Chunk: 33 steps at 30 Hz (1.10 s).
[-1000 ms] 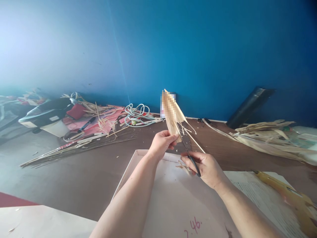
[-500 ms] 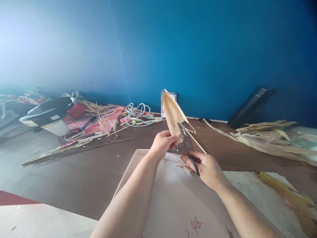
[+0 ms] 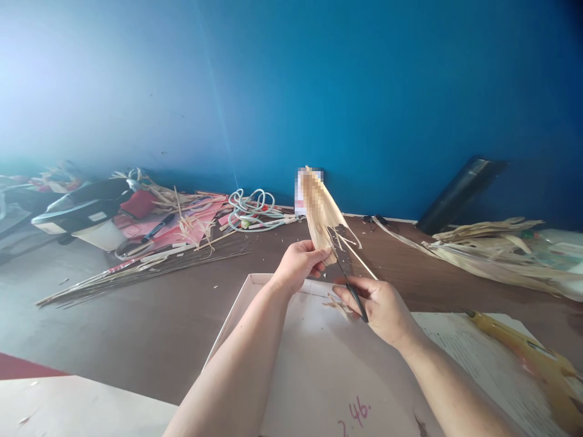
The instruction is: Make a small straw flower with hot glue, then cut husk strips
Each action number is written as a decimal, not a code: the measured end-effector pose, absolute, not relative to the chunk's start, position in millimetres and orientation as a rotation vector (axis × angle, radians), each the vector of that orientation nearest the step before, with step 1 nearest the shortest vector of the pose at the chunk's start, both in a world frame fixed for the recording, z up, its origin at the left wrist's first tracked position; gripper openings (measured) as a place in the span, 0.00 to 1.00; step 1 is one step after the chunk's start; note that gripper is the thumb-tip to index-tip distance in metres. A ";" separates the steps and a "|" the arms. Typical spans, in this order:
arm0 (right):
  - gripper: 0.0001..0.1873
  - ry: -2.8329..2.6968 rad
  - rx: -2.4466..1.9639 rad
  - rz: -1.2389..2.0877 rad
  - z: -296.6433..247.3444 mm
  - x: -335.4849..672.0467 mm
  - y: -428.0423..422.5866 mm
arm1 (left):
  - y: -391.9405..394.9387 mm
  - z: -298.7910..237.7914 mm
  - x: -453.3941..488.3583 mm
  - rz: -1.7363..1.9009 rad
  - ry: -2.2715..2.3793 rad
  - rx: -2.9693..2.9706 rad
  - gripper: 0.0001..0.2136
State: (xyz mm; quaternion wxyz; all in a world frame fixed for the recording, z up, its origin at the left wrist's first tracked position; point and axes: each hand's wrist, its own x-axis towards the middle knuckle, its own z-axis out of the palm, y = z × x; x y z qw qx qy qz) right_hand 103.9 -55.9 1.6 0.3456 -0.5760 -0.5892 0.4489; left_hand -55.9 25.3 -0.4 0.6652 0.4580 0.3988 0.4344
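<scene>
Pinched in my left hand (image 3: 301, 263) is the lower end of a dried corn husk (image 3: 325, 212), which stands up pale and dry with a frayed, slit right edge. My right hand (image 3: 380, 306) grips scissors (image 3: 350, 288) with dark handles. Their blades reach up to the husk's lower right edge, beside my left fingertips; how far apart the blades are is hard to make out. A thin pale stick (image 3: 362, 262) slants from the husk down to my right hand. Under my hands lies a white shallow box (image 3: 310, 370), with husk scraps (image 3: 336, 303) in it.
More dried husks (image 3: 492, 255) lie at the right by a dark tube (image 3: 455, 194). A yellow glue gun (image 3: 523, 346) rests on a printed sheet (image 3: 455, 334). At the left are thin wires (image 3: 136, 276), a coiled pale cable (image 3: 250, 209) and a black cap-like item (image 3: 86, 203).
The husk has tipped slightly to the right at its top. Both hands keep nearly the same place and hold; the whole view has shifted a little.
</scene>
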 end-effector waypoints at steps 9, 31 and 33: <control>0.21 -1.570 -1.534 1.075 -2.4 104.7 -54.6 | 24.9 -0.2 -55.9 0.993 0.896 1.026 0.10; 0.22 -1.544 -1.556 1.086 4.7 101.8 -54.0 | 24.8 -6.6 -52.0 0.999 0.926 1.074 0.08; 0.22 -1.553 -1.540 1.076 3.9 103.0 -54.2 | 24.5 -5.9 -51.8 0.998 0.921 1.067 0.08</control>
